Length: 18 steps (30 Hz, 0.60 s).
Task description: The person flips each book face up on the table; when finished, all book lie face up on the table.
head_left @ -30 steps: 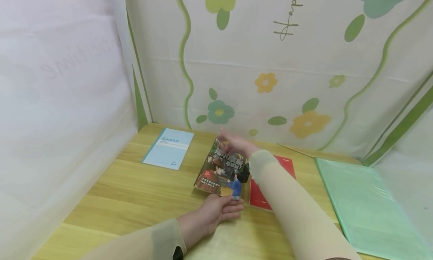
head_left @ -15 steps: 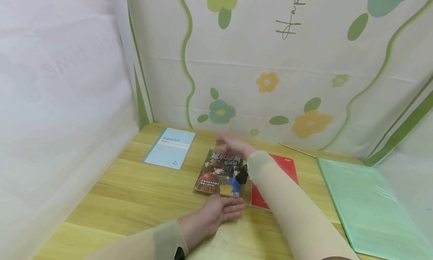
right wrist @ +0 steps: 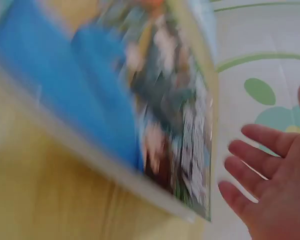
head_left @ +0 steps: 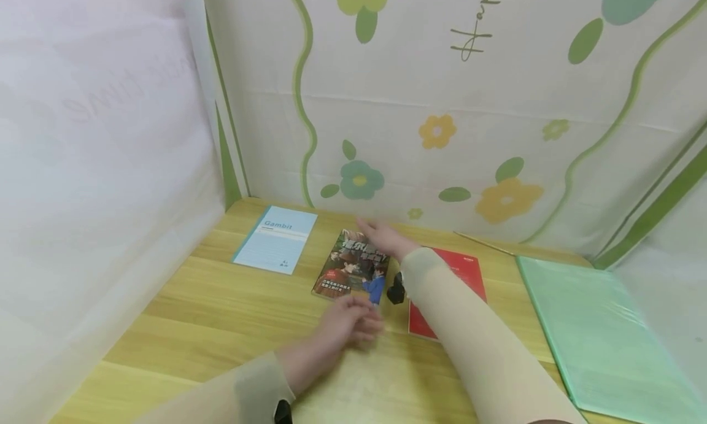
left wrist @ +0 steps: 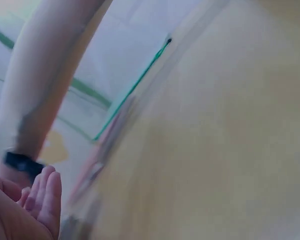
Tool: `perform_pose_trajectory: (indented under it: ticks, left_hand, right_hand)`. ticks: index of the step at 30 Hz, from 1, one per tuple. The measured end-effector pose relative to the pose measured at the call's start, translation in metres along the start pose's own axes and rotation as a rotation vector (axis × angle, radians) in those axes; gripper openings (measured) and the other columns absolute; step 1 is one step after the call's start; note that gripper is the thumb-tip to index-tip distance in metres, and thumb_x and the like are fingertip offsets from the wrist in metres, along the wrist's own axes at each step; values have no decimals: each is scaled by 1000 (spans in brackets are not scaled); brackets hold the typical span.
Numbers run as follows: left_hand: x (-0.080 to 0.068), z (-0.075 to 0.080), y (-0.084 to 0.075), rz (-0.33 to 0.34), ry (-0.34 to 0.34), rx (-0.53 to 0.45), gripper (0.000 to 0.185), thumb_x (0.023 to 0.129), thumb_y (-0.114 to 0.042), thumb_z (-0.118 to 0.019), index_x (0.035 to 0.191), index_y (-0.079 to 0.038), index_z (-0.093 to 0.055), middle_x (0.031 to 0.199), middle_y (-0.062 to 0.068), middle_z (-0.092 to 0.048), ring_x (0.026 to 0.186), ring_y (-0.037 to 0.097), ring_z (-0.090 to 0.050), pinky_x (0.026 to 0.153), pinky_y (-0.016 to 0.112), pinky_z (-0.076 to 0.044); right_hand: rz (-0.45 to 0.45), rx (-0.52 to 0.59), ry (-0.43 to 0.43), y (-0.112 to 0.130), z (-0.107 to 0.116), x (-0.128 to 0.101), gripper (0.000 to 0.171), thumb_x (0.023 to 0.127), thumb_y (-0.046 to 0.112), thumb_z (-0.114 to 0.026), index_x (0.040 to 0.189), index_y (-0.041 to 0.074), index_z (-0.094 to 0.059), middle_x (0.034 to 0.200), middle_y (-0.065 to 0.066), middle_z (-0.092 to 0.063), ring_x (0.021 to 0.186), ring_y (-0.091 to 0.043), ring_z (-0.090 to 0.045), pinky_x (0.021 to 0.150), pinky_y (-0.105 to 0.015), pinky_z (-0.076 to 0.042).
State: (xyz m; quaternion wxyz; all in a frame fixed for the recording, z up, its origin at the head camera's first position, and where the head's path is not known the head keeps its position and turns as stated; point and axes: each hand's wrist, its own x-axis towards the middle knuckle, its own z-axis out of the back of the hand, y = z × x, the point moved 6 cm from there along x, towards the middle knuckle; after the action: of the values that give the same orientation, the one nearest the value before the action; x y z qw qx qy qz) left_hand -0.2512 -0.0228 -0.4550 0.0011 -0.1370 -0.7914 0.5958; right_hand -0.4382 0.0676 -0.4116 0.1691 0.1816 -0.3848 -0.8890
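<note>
Glossy illustrated comic book (head_left: 352, 265) with a dark, crowded cover and a small blue-clad figure near its lower corner — flat on the pale yellow wooden surface (head_left: 221, 326), between a light blue notebook (head_left: 275, 239) printed "Gambit" on its left and a red booklet (head_left: 448, 292) on its right. Right hand (head_left: 383, 237) stretched over the book's far edge, fingers straight and lightly spread, gripping nothing; seen close in the right wrist view (right wrist: 277, 187) with the fingers (right wrist: 262, 137) fanned apart just beside the blurred cover (right wrist: 175, 110). Whether the palm touches the book — cannot tell. Left hand (head_left: 347, 321) just short of the book's near edge, low over the surface, blurred, fingers loosely bent and holding nothing; in the left wrist view only fingertips (left wrist: 45, 192) close together at the lower corner. Beige sleeves on both forearms, a dark band at the right wrist (head_left: 395, 287). Translucent green plastic folder (head_left: 602, 332) well apart at the right end of the surface. Floral cloth backdrop (head_left: 442, 105) with green wavy lines behind.
</note>
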Motion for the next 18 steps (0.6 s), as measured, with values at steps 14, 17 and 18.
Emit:
perform_pose_trajectory:
  ticks: [14,17,18]
  left_hand:
    - [26,81,-44,-50,-261,374,47,94,-15,-57,132,12,-51,137,29,-49,129,43,-42,111,56,-31]
    - [25,84,-42,-29,-253,378,47,94,-17,-57,132,10,-51,137,27,-50,128,42,-43,111,58,-30]
    - [24,84,-42,-25,-251,384,47,95,-18,-57,132,10,-51,137,27,-49,129,42,-43,111,58,-30]
  right_hand:
    - [17,-169,54,-11,-5,0,84,89,77,-38,147,18,-48,149,-8,-45,136,-32,-41,112,-54,-32]
    - [34,-188,67,-12,-5,0,81,92,74,-36,148,16,-47,149,-9,-46,137,-31,-41,113,-52,-32]
    - [36,-193,70,-12,-4,0,81,92,74,-35,148,16,-46,149,-9,-45,137,-32,-40,113,-52,-31]
